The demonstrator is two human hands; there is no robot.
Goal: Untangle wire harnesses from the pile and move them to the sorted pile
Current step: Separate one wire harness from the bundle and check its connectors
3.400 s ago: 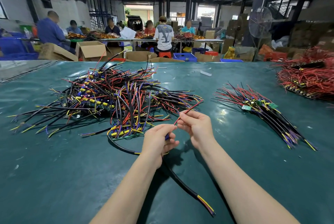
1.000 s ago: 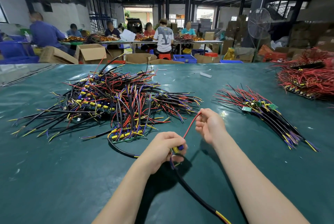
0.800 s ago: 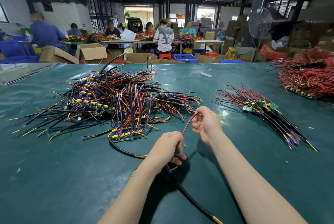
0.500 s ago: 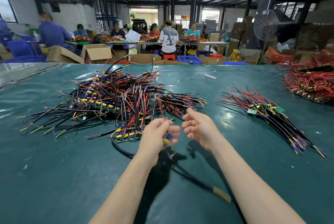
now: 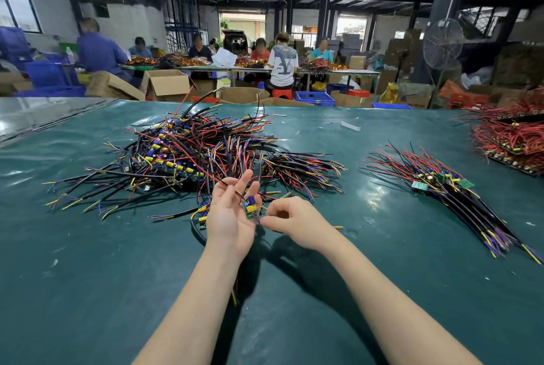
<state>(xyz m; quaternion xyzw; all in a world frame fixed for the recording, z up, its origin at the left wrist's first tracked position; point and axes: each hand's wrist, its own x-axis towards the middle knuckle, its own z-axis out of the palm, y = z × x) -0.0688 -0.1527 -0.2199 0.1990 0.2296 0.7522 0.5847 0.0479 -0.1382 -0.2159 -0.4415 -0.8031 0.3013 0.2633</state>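
Observation:
The tangled pile of wire harnesses (image 5: pixel 206 152), black, red, yellow and purple, lies at centre left of the green table (image 5: pixel 88 276). The sorted pile (image 5: pixel 441 188) lies to the right, its wires fanned in one direction. My left hand (image 5: pixel 228 217) is palm up in front of the tangled pile. Its fingers are straight, and a harness's small circuit board (image 5: pixel 249 207) lies on them. A red wire crosses the fingers, and the harness's black cable hangs below the hand. My right hand (image 5: pixel 290 217) pinches the thin wires at the board's near end.
A heap of red-wired harnesses (image 5: pixel 512 141) sits at the table's far right. A small white piece (image 5: pixel 350 125) lies near the far edge. Beyond the table are cardboard boxes (image 5: pixel 167 85), blue crates, a standing fan (image 5: pixel 443 44) and several people at long tables.
My left hand has turned palm up and straightened its fingers, showing the circuit board. My right hand has let go of the red wire and now pinches the wires at the board.

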